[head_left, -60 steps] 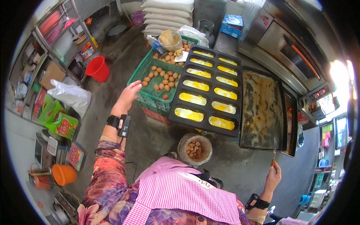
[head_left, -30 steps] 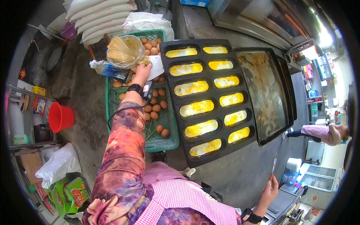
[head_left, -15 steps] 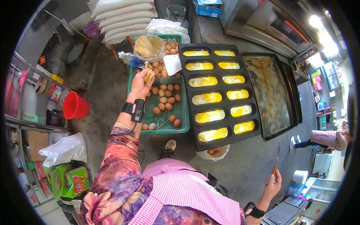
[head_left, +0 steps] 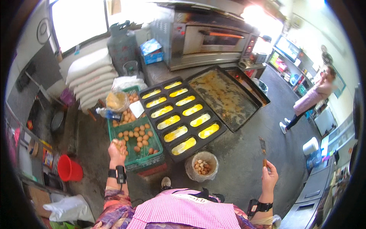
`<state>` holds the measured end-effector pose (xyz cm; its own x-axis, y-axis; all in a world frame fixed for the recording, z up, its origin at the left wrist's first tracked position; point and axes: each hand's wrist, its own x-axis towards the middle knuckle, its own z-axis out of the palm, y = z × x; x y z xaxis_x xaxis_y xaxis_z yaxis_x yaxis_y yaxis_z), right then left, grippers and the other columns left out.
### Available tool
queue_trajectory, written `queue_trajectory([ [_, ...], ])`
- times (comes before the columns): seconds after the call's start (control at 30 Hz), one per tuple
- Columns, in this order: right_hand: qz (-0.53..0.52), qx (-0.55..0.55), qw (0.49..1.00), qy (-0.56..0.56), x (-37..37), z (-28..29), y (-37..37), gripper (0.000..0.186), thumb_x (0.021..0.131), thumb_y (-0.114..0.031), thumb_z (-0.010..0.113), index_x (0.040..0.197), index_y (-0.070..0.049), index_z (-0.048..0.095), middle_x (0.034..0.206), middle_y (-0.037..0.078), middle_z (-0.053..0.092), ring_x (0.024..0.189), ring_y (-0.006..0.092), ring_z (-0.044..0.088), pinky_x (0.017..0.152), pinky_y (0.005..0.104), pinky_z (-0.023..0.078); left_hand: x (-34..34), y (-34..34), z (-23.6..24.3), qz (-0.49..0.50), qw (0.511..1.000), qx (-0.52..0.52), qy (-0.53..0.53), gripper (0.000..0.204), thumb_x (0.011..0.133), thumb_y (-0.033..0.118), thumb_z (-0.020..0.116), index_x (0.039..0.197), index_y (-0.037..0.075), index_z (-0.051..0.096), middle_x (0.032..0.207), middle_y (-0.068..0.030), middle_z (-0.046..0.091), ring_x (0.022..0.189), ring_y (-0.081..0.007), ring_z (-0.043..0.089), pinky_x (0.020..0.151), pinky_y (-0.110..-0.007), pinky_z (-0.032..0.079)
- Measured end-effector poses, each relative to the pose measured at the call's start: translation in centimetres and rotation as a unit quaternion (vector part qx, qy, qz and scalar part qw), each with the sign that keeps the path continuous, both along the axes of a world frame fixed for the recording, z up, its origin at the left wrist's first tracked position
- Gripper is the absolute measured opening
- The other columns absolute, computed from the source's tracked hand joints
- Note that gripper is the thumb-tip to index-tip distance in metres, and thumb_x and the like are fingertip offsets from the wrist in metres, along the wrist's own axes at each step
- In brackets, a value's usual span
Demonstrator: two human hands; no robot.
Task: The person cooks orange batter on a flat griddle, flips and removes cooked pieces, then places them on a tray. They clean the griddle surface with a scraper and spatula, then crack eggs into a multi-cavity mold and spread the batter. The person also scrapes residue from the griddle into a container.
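Narrow-bladed tool, wooden-handled with a stained blade, points upward in the head view, well right of the dark mould tray; the right hand is clamped on its handle. The left hand is curled around a pale tan bundle, beside the ribbed green plastic crate of smooth brown eggs. Grey floor lies open between tool and tray. A plastic-lined bucket of shells stands near the tray's lower edge; a scorched flat pan flanks its far side.
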<state>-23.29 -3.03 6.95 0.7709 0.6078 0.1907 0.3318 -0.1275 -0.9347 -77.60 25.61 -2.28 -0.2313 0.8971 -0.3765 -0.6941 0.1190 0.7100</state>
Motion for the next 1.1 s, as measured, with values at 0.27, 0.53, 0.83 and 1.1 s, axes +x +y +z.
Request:
queue_trajectory([
  [0.27, -0.004, 0.039, 0.999, -0.005, 1.0, -0.1, -3.3, 0.027, 0.085, -0.002, 0.061, 0.112, -0.003, 0.062, 0.075, -0.003, 0.059, 0.053, 0.0011, 0.045, 0.048, 0.0168, 0.035, -0.1, -4.5, 0.4, -0.064, 0.996, -0.042, 0.041, 0.027, 0.094, 0.032, 0.046, 0.074, 0.014, 0.045, 0.056, -0.0027, 0.043, 0.038, -0.0131, 0.036, 0.034, -0.027, 0.028],
  [0.53, -0.009, 0.066, 0.998, 0.02, 0.6, 0.2, -4.6, 0.028, 0.083, -0.002, 0.062, 0.112, -0.002, 0.062, 0.091, 0.0, 0.065, 0.065, 0.0029, 0.053, 0.058, 0.0184, 0.043, 2.2, -6.9, 1.3, -0.152, 0.987, 0.024, 0.038, 0.05, 0.096, 0.01, 0.039, 0.144, 0.015, 0.026, 0.081, -0.0055, 0.054, 0.049, -0.0108, 0.046, 0.039, -0.023, 0.035],
  [0.83, -0.004, 0.08, 0.996, 0.041, -0.1, 0.0, -5.7, 0.028, 0.083, -0.005, 0.064, 0.111, -0.004, 0.063, 0.075, -0.003, 0.061, 0.057, 0.0013, 0.048, 0.052, 0.0177, 0.038, 3.7, -7.1, 0.5, -0.137, 0.99, -0.021, 0.017, 0.023, 0.098, 0.022, 0.043, 0.116, 0.009, 0.051, 0.065, 0.0017, 0.042, 0.045, -0.0091, 0.035, 0.036, -0.026, 0.027],
  [1.1, -0.019, 0.075, 0.993, 0.088, 0.2, -0.2, -6.6, 0.028, 0.084, -0.006, 0.063, 0.112, -0.005, 0.063, 0.07, -0.004, 0.059, 0.052, 0.0022, 0.046, 0.048, 0.0188, 0.037, 4.5, -6.0, -0.3, -0.201, 0.979, 0.027, 0.019, 0.008, 0.088, 0.01, 0.056, 0.094, 0.007, 0.055, 0.071, -0.0013, 0.049, 0.061, -0.0141, 0.05, 0.048, -0.023, 0.04],
])
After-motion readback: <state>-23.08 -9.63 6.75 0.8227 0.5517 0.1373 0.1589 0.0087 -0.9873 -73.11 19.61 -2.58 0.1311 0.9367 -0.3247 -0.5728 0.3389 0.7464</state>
